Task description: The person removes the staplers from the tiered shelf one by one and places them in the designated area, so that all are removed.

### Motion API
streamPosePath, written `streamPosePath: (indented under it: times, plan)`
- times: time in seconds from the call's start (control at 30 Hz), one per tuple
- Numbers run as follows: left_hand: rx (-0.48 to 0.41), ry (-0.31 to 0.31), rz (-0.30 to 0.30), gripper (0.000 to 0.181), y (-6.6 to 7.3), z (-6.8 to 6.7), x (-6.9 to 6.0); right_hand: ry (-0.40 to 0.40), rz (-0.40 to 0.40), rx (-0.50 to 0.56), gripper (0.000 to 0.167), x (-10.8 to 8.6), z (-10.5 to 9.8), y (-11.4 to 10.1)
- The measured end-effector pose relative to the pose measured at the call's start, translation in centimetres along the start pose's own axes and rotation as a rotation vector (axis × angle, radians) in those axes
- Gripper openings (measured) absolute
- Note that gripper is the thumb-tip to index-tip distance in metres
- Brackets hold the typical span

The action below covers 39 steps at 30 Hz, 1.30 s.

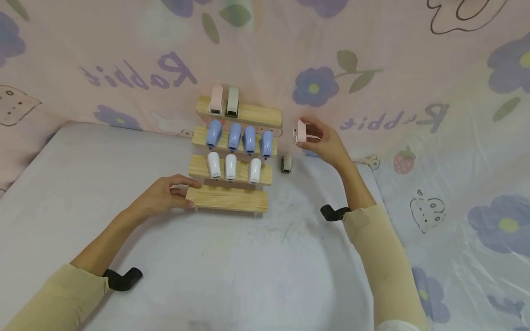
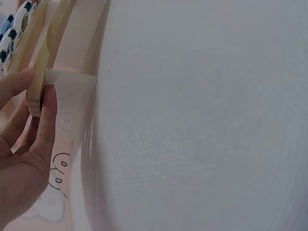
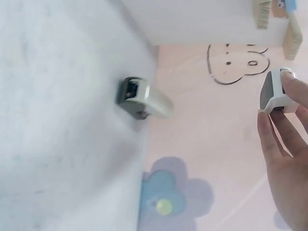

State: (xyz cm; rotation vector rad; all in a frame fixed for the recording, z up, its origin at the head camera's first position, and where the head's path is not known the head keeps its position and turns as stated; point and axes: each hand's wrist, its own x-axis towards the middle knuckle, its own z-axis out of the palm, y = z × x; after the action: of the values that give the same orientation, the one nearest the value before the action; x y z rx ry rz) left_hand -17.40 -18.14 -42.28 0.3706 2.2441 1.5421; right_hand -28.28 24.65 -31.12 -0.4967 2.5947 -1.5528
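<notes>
My right hand [image 1: 325,141] holds a small pink stapler [image 1: 301,131] in the air, right of the top tier of a wooden stepped rack [image 1: 232,199]. In the right wrist view, the thumb and fingers pinch this stapler [image 3: 273,91] by its sides. My left hand [image 1: 162,196] grips the left end of the rack's lowest board [image 2: 48,53], thumb on one face and fingers on the other. The top tier carries a pink stapler [image 1: 216,99] and a grey-green stapler [image 1: 233,100] at its left. Another grey-green stapler [image 1: 286,163] stands on the table beside the rack.
Several blue staplers [image 1: 234,136] line the second tier. Three white staplers [image 1: 230,166] sit on the third, with a gap before the rightmost. A patterned pink cloth [image 1: 256,55] hangs behind the white table [image 1: 198,257]. Black wrist mounts [image 1: 123,279] stick out near both sleeves.
</notes>
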Motion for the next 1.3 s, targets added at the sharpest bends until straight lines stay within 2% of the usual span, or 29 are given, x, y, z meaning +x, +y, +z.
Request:
streamPosePath:
  times: [0.1, 0.33, 0.47, 0.67, 0.83, 0.93, 1.07, 1.3]
  plan:
    - [0.001, -0.003, 0.003, 0.051, 0.0, 0.1, 0.0, 0.002, 0.02, 0.009, 0.075, -0.6, -0.1, 0.7]
    - [-0.006, 0.003, -0.004, 0.052, -0.1, 0.3, 0.1, 0.024, 0.03, -0.016, 0.075, -0.6, -0.4, 4.8]
    - [-0.013, 0.005, -0.009, 0.052, -0.2, 0.3, 0.0, 0.025, 0.037, -0.029, 0.075, -0.7, -0.3, 6.3]
    - [-0.018, 0.011, -0.001, 0.051, -0.2, 0.3, 0.0, -0.002, 0.069, -0.025, 0.076, -0.9, 0.0, 7.7]
    - [-0.018, 0.015, 0.005, 0.052, -0.2, 0.3, 0.1, -0.026, 0.074, -0.026, 0.073, -1.4, 0.4, 6.9]
    - [-0.014, 0.017, 0.009, 0.052, -0.3, 0.1, 0.0, -0.027, 0.067, -0.04, 0.072, -1.2, 0.6, 7.7]
    - [-0.009, 0.014, 0.021, 0.051, -0.4, -0.1, 0.0, -0.013, 0.094, -0.055, 0.074, -0.8, 1.1, 10.1]
    - [-0.028, 0.011, 0.015, 0.051, -0.3, 0.1, 0.2, 0.012, 0.121, -0.083, 0.072, -1.1, 1.9, 11.4]
